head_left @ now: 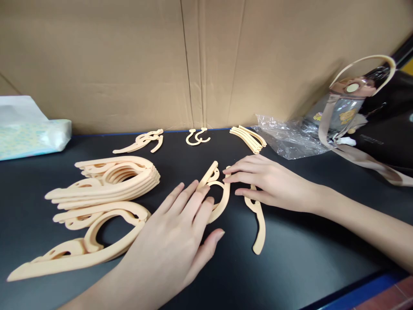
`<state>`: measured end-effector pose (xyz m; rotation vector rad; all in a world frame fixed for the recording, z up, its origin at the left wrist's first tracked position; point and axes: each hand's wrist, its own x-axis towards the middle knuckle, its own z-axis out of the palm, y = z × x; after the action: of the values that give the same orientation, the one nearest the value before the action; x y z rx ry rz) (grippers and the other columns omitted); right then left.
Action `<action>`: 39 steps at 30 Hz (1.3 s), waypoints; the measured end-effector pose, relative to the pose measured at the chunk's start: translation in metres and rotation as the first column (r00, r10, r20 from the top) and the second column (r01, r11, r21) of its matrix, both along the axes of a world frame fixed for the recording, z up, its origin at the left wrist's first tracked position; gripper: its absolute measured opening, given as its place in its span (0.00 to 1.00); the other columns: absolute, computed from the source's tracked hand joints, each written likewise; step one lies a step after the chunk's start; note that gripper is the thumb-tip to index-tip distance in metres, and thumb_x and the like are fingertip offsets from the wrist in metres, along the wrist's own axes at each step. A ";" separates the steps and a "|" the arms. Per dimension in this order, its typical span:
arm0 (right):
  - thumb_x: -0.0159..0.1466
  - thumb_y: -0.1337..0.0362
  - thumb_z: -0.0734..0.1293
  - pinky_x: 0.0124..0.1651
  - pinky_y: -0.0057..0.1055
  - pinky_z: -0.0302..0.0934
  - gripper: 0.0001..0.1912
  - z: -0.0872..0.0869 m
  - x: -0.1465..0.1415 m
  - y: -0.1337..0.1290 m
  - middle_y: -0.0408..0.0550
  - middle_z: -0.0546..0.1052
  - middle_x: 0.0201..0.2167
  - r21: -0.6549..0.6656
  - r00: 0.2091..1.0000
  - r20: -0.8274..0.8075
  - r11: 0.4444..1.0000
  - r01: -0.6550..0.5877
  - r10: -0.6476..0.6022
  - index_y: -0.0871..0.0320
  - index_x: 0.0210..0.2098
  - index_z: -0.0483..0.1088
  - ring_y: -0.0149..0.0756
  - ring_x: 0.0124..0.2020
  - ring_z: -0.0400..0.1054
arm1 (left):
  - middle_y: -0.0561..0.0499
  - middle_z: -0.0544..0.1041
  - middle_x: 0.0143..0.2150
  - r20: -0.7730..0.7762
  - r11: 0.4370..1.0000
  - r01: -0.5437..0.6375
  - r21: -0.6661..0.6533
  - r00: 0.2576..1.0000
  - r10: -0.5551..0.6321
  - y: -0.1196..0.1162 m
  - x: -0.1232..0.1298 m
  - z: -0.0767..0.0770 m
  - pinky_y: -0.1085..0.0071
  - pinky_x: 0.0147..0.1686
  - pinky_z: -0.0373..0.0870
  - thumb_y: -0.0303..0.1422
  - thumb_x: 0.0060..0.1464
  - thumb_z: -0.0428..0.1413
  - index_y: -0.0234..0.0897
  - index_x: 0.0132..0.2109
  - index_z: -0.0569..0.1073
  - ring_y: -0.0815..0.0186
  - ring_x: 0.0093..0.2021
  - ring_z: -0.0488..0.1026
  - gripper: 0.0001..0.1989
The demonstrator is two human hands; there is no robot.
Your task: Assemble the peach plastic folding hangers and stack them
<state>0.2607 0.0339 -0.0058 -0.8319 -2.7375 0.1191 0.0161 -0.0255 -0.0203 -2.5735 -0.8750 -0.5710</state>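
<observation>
Flat and stretched out, my left hand (179,234) lies with its fingertips over the left side of a cream plastic folding hanger (222,204). My right hand (271,183) comes in from the right, fingers extended, its fingertips at the hanger's right arm. Beneath that hand lies a separate curved hanger piece (260,228), its upper part partly covered. Neither hand is closed around anything. Left of my left hand sit stacked folded hangers (129,189), with another folded hanger group (109,254) nearer me, partly hidden by my wrist.
Along the back of the black table (290,267) are loose hanger parts (142,142), hooks (196,137) and a bundle of hanger arms (247,138). Clear plastic wrap (290,137) and a strapped bottle (346,107) stand right. A tissue pack (32,135) is left; cardboard (129,64) rises behind.
</observation>
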 end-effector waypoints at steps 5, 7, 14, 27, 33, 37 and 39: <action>0.68 0.62 0.64 0.51 0.42 0.60 0.12 0.001 0.000 -0.001 0.54 0.74 0.46 0.003 0.999 0.037 0.999 0.034 -0.034 0.60 0.47 0.74 0.44 0.47 0.66 | 0.42 0.81 0.44 -0.024 0.998 0.035 -0.061 0.999 -0.036 -0.003 0.002 0.004 0.59 0.36 0.71 0.32 0.67 0.43 0.28 0.49 0.75 0.54 0.41 0.78 0.18; 0.68 0.61 0.65 0.48 0.41 0.59 0.10 0.003 0.001 -0.001 0.52 0.74 0.42 -0.013 0.998 0.048 0.999 0.044 -0.044 0.59 0.42 0.75 0.43 0.44 0.65 | 0.41 0.81 0.44 -0.037 0.999 0.002 -0.053 0.999 -0.004 -0.003 0.001 0.004 0.59 0.35 0.70 0.33 0.67 0.43 0.27 0.49 0.76 0.53 0.41 0.77 0.19; 0.67 0.57 0.66 0.48 0.36 0.54 0.13 0.010 -0.004 -0.010 0.46 0.72 0.32 -0.088 0.999 0.038 0.996 -0.019 0.022 0.60 0.34 0.72 0.37 0.37 0.63 | 0.34 0.80 0.46 -0.035 0.990 -0.139 -0.020 0.990 0.138 0.001 -0.002 -0.004 0.56 0.36 0.70 0.35 0.66 0.44 0.21 0.51 0.76 0.47 0.43 0.75 0.23; 0.68 0.52 0.64 0.30 0.29 0.52 0.19 0.037 0.003 -0.031 0.41 0.70 0.24 -0.107 0.996 0.049 0.991 0.075 -0.070 0.58 0.27 0.67 0.30 0.26 0.62 | 0.40 0.75 0.59 -0.043 0.999 0.020 -0.034 0.999 -0.021 -0.002 0.001 -0.004 0.59 0.53 0.61 0.38 0.69 0.43 0.25 0.60 0.70 0.51 0.57 0.70 0.24; 0.56 0.40 0.70 0.23 0.32 0.39 0.27 0.024 0.009 -0.054 0.42 0.67 0.16 0.149 0.915 0.263 0.950 0.273 -0.305 0.55 0.18 0.63 0.35 0.16 0.59 | 0.49 0.76 0.58 -0.058 0.980 0.175 -0.098 0.982 -0.182 -0.006 0.002 -0.002 0.64 0.57 0.57 0.33 0.70 0.42 0.34 0.56 0.73 0.59 0.59 0.70 0.19; 0.56 0.53 0.74 0.24 0.33 0.43 0.14 0.019 0.013 -0.056 0.41 0.71 0.23 0.105 0.917 0.303 0.966 0.238 -0.259 0.54 0.26 0.69 0.37 0.21 0.64 | 0.47 0.79 0.54 -0.025 0.979 0.162 -0.128 0.986 -0.166 -0.006 0.004 -0.002 0.63 0.55 0.62 0.31 0.69 0.43 0.33 0.53 0.75 0.57 0.56 0.72 0.17; 0.58 0.60 0.73 0.27 0.33 0.47 0.08 0.023 0.016 -0.052 0.40 0.72 0.29 0.014 0.934 0.313 0.984 0.176 -0.172 0.53 0.32 0.70 0.36 0.26 0.66 | 0.46 0.79 0.52 0.001 0.981 0.138 -0.134 0.990 -0.139 -0.006 0.007 -0.003 0.62 0.53 0.64 0.31 0.68 0.45 0.32 0.51 0.75 0.56 0.55 0.73 0.16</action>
<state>0.2766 -0.0180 0.0172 -1.1847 -2.9362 -0.0339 0.0232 -0.0317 -0.0236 -2.7732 -0.7593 -0.5576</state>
